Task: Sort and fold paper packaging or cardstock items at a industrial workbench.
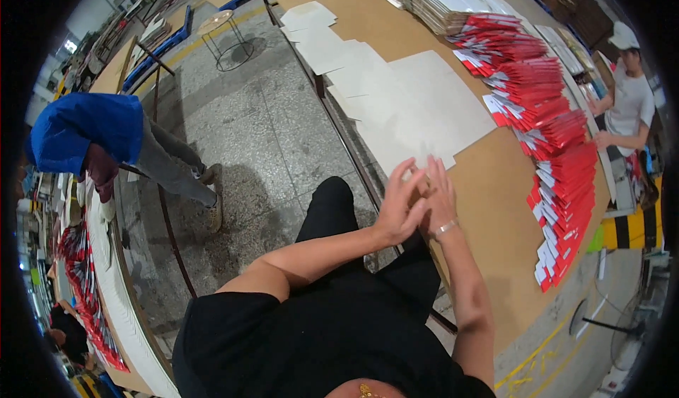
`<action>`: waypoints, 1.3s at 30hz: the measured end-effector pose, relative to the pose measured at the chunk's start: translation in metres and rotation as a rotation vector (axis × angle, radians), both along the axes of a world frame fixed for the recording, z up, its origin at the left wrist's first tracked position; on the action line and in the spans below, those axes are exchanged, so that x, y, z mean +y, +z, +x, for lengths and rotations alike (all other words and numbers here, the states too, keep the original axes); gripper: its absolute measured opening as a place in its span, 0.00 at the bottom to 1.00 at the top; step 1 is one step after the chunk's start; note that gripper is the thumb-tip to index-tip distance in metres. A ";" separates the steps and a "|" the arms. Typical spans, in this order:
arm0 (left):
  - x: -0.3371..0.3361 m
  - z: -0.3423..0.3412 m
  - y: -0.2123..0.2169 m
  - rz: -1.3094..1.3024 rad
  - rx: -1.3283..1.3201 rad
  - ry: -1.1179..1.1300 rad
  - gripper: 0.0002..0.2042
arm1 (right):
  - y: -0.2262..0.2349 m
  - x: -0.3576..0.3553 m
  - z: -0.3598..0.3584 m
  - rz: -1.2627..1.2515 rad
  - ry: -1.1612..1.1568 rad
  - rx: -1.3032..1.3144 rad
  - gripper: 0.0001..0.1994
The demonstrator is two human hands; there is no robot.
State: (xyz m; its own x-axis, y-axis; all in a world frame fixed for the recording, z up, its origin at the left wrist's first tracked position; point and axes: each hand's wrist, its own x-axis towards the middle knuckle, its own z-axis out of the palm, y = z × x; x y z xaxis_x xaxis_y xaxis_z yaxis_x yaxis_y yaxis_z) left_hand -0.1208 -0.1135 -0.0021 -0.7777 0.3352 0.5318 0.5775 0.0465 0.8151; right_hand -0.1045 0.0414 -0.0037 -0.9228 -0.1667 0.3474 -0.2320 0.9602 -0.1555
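Note:
My left hand (pixel 401 203) is raised over the near edge of the table, its fingers apart and slightly curled, with nothing seen in it. Close against it is my right hand (pixel 440 201), a bracelet at its wrist and its fingers stretched forward, a little blurred. The two hands overlap, and I cannot tell whether they touch. Just beyond the fingertips lie large white die-cut card sheets (pixel 424 101), overlapping in a staggered row that runs to the far end. Some have tabs and slits along the left edge.
Right of the sheets, red-and-white folded card pieces (pixel 537 108) fan out in a long row on the brown tabletop (pixel 488 256). Flat cardboard stacks (pixel 417 5) stand at the far end. One person (pixel 629 101) works across the table; another in blue (pixel 92 133) bends over a left table. A stool (pixel 225 37) stands behind.

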 end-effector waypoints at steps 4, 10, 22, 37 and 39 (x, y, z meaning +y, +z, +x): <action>-0.042 -0.023 -0.025 0.111 -0.241 0.238 0.26 | 0.016 -0.014 -0.045 0.113 0.118 -0.260 0.35; -0.050 -0.067 -0.061 0.499 -1.137 -0.053 0.22 | 0.022 0.004 -0.074 -0.023 0.201 -0.345 0.33; -0.030 -0.085 -0.052 0.440 -1.082 0.067 0.16 | 0.173 0.065 -0.078 0.087 -0.120 0.581 0.22; 0.059 0.040 -0.046 -0.308 0.840 -0.477 0.34 | 0.017 0.046 0.356 0.035 -0.426 -0.198 0.28; 0.091 0.063 -0.054 -0.733 0.720 -0.861 0.44 | 0.015 0.031 0.381 -0.051 -0.434 -0.249 0.30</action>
